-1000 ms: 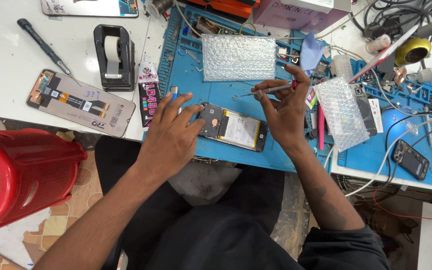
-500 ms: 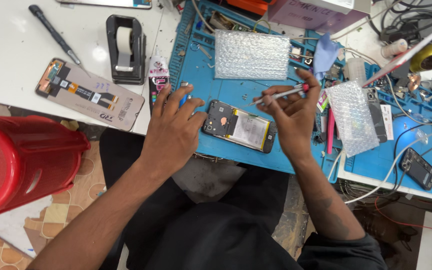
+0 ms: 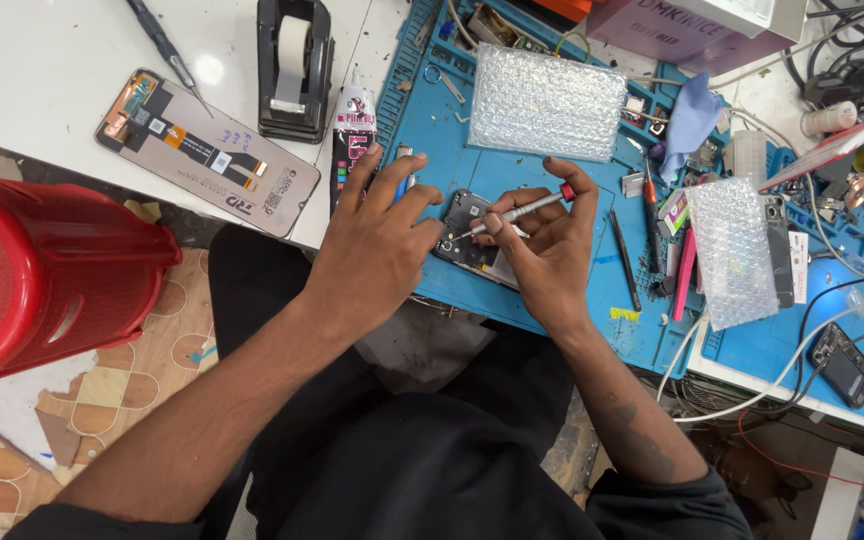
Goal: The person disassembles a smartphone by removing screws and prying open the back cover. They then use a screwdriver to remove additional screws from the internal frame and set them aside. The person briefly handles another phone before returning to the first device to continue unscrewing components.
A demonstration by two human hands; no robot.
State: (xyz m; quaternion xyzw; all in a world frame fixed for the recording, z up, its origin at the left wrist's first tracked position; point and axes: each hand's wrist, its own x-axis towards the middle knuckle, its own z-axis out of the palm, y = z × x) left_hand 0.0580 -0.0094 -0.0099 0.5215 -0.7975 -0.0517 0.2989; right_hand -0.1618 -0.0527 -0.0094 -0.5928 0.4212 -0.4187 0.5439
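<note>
Blue matting [image 3: 472, 180] covers the surface where an opened phone [image 3: 467, 225] lies between both hands. The left hand [image 3: 377, 240] rests on the phone's left edge, its fingers [image 3: 414, 200] spread apart and pressing the casing flat. The right hand [image 3: 547, 250] has its fingers [image 3: 552, 205] clamped on a slim silver screwdriver [image 3: 512, 212] with a red cap, the tip slanting down onto the phone's exposed upper part; whether it sits in a screw is too small to tell. Just beyond the fingers lies a sheet of bubble wrap [image 3: 547, 100]. Right of the right hand, a second bubble-wrapped piece [image 3: 732, 250] lies near a pink tool [image 3: 684, 285]. Left of the left fingers stands a glue tube [image 3: 354, 125], then a black tape dispenser [image 3: 294, 65] and a spare screen panel [image 3: 207, 155] on the white surface [image 3: 52, 60]. A red stool [image 3: 42, 280] stands well apart, lower left.
</note>
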